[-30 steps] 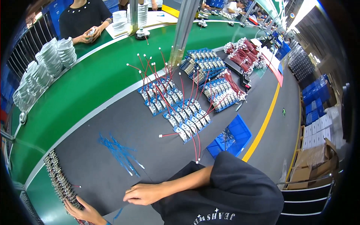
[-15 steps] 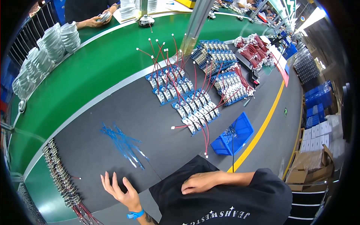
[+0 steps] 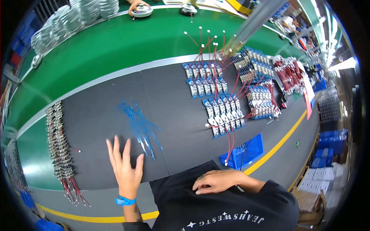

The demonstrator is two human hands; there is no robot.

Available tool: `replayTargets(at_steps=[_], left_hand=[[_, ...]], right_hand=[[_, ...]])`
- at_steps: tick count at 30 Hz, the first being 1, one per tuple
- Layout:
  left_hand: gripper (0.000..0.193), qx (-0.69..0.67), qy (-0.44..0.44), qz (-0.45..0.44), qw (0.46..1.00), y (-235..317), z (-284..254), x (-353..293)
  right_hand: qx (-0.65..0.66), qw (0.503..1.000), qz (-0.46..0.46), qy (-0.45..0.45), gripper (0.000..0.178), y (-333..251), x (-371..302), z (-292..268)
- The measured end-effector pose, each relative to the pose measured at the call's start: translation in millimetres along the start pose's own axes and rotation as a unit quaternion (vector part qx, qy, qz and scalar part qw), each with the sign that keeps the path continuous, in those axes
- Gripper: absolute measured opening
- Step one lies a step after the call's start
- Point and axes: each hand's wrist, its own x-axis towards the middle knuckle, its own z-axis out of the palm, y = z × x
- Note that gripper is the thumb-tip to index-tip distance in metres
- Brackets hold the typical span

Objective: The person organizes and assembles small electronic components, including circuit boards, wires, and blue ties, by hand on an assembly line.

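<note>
My left hand (image 3: 126,161) is spread flat over the near side of the dark work table (image 3: 92,115), with nothing in it. A blue band circles its wrist. Just beyond the fingertips lies a loose bunch of thin blue strips (image 3: 140,125), some with pale ends. Against the black shirt (image 3: 231,204) at the table's near edge rests my right hand (image 3: 217,181), its fingers curled in and no object showing in them. Right of the strips sit panels of small white-and-blue circuit boards (image 3: 223,113), with red wires and white plugs rising from them.
A stacked row of small boards (image 3: 59,142) with red wires lines the left edge. More board stacks (image 3: 262,100) and red wire bundles (image 3: 287,75) are at right. A blue bin (image 3: 246,152) stands beyond the near edge. A green conveyor (image 3: 115,50) and metal post (image 3: 250,29) lie behind.
My left hand has reached farther over the table and flattened out. The view has shifted, so the boards appear farther right. Across the conveyor, a person's hand is now at a round device.
</note>
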Motion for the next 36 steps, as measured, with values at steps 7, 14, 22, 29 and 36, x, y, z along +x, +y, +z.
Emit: replayTargets(at_steps=[7, 14, 22, 29, 36], left_hand=[[0.040, -0.131, -0.105, 0.195, 0.966, 45.1, 40.6, 61.2], [0.027, -0.255, -0.235, 0.200, 0.916, 112.2, 105.7, 83.6], [0.011, -0.381, -0.213, 0.228, 0.870, 136.4, 121.2, 72.1], [0.022, -0.368, -0.243, 0.247, 0.863, 138.9, 75.6, 33.9], [0.027, -0.533, -0.168, -0.210, 0.802, 43.9, 19.9, -33.1]], right_hand=[[0.152, 0.901, 0.012, 0.405, 0.017, 6.9, 17.1, -13.7], [0.235, 0.930, 0.042, 0.280, 0.018, 23.8, -12.7, 7.0], [0.532, 0.617, -0.036, 0.578, 0.032, 49.9, -34.8, 7.1], [0.598, 0.586, -0.116, 0.534, 0.028, 69.7, -37.2, -11.7], [0.581, 0.653, -0.178, 0.451, 0.036, 42.8, -36.6, -7.9]])
